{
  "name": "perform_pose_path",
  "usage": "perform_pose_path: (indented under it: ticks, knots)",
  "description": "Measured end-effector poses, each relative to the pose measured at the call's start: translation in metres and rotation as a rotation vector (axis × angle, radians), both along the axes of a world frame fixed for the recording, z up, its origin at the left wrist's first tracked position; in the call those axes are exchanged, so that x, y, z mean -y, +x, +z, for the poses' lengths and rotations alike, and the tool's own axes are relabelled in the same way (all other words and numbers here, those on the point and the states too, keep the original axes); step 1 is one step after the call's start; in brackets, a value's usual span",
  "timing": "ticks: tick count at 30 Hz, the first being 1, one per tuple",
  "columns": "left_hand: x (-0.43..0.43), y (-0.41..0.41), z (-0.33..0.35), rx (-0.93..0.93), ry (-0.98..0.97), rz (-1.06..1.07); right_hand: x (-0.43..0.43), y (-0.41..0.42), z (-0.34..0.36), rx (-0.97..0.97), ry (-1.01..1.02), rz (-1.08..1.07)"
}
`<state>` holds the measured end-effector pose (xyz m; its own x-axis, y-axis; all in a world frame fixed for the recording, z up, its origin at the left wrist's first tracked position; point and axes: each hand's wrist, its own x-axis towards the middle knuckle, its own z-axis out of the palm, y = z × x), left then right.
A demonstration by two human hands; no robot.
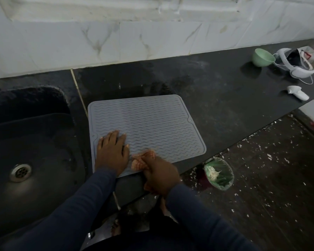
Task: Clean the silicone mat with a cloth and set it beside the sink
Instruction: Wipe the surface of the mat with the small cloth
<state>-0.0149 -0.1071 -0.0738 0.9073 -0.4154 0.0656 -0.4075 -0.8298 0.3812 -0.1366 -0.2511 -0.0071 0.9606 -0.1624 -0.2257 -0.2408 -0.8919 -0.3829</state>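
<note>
Our left hand (112, 151) lies flat, fingers straight, on the near-left corner of the grey silicone mat (152, 120); our right hand (160, 173) is bunched around an orange cloth (143, 159) at the mat's near edge, the two hands just beside each other; the mat lies flat on the dark bench (225, 98), just beside the sink (34, 142) on its left; a green bowl (262, 57) sits far right.

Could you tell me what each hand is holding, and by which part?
The right hand grips the orange cloth, bunched around its middle; the left hand holds nothing, lying flat on the mat.
</note>
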Motion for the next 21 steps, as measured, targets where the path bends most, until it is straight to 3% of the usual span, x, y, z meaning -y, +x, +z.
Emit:
perform_pose_path:
  ticks: [3, 7, 10, 13, 16, 19, 21]
  knots:
    - [0.000, 0.000, 0.000, -0.004, -0.006, 0.004, 0.054, -0.021, -0.006, 0.007, -0.033, -0.200]
    - [0.001, -0.001, 0.000, -0.002, 0.008, 0.007, 0.156, -0.031, 0.003, -0.065, -0.236, -0.471]
    - [0.004, -0.001, 0.000, -0.001, 0.022, 0.015, 0.138, -0.004, 0.015, -0.026, -0.215, -0.400]
    - [0.002, 0.000, 0.000, -0.003, 0.046, 0.006, 0.057, 0.028, 0.020, 0.115, 0.002, -0.147]
    - [-0.003, 0.002, -0.003, 0.026, 0.059, -0.048, -0.005, 0.038, 0.002, -0.037, 0.040, 0.135]
    - [0.000, 0.001, -0.003, 0.025, 0.030, 0.008, 0.046, 0.030, -0.008, -0.075, 0.112, -0.022]
    - [0.003, 0.000, -0.003, 0.035, 0.007, 0.031, 0.108, 0.019, -0.005, -0.063, -0.011, -0.198]
